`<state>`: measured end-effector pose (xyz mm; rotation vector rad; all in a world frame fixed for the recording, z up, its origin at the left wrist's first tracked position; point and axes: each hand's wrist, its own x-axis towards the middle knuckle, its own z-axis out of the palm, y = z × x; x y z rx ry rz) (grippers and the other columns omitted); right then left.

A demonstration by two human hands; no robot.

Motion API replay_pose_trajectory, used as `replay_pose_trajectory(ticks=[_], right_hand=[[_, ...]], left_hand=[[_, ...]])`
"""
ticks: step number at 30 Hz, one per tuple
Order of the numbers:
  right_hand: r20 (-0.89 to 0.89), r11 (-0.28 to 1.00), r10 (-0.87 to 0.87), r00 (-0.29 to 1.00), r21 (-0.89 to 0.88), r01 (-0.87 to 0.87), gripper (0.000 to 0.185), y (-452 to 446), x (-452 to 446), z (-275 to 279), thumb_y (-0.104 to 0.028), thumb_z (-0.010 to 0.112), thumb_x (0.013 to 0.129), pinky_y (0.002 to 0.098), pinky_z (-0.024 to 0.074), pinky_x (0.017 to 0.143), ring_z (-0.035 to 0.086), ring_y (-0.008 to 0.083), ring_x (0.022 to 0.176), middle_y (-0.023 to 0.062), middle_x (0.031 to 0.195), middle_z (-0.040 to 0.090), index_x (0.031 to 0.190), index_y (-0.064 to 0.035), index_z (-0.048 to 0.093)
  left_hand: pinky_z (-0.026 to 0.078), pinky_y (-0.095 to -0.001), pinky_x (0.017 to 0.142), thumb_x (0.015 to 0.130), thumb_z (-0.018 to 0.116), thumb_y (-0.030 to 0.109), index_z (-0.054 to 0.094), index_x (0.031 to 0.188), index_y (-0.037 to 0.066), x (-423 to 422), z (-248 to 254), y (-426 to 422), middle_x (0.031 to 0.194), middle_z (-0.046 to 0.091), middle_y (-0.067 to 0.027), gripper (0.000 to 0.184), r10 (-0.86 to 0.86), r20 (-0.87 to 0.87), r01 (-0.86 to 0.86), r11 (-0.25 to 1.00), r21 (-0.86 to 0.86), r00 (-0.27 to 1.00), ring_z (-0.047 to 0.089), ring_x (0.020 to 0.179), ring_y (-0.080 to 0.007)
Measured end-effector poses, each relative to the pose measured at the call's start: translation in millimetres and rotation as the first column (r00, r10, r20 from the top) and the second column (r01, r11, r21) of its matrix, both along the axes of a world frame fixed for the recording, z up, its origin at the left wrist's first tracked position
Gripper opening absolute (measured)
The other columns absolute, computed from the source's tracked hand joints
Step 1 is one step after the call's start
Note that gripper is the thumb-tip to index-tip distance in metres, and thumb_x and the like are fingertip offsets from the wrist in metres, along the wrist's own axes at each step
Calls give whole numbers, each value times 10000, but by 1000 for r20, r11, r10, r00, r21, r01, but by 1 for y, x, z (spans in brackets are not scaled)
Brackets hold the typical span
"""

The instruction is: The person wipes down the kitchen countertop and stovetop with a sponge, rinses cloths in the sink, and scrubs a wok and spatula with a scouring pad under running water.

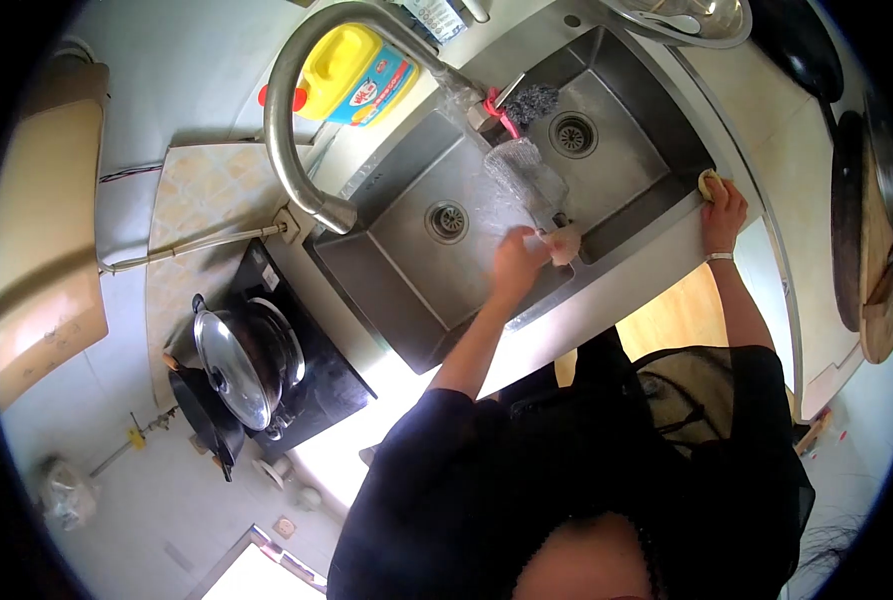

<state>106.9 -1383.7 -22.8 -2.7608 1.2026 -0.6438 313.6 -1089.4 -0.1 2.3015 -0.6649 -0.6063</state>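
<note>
Beside the steel sink's corner, the right hand clasped a yellow sponge, which a loosening grip could drop. I couldn't tell whether the left hand held the pale pink item at its fingers.

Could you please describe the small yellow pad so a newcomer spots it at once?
Find the double sink, then the rim at its right end. There the right hand holds the pad, whose yellow stands apart from the dark grey scrubber.

Your yellow sponge: small, partly hidden under your right hand, on the sink rim, right end.
</note>
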Motion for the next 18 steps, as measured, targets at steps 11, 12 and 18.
replay_pose_trajectory(ticks=[11,12,18], right_hand=[[27,991,118,993,68,-119,496,-1,6,17,19,552,595,403,340,864,410,317,985,129,1065,455,1062,-134,479],[78,986,129,989,95,-136,482,1,4,12,27,548,595,404,339,864,411,325,968,142,1061,453,1050,-122,489],[174,889,203,964,379,-256,382,-21,-4,48,9,547,629,355,376,860,458,287,969,122,1010,498,998,-88,551]], left_hand=[[338,-205,499,786,568,118,465,666,35,-16,64,-10,620,458,37,179,-38,-584,-252,878,-407,811,391,582,-43],[324,-197,494,783,579,109,453,635,47,-11,79,-5,612,439,45,204,7,-526,-263,871,-414,851,374,572,-38],[313,-185,521,755,576,26,477,648,49,31,99,63,643,427,40,147,275,-389,-441,780,-444,879,384,599,-43]])
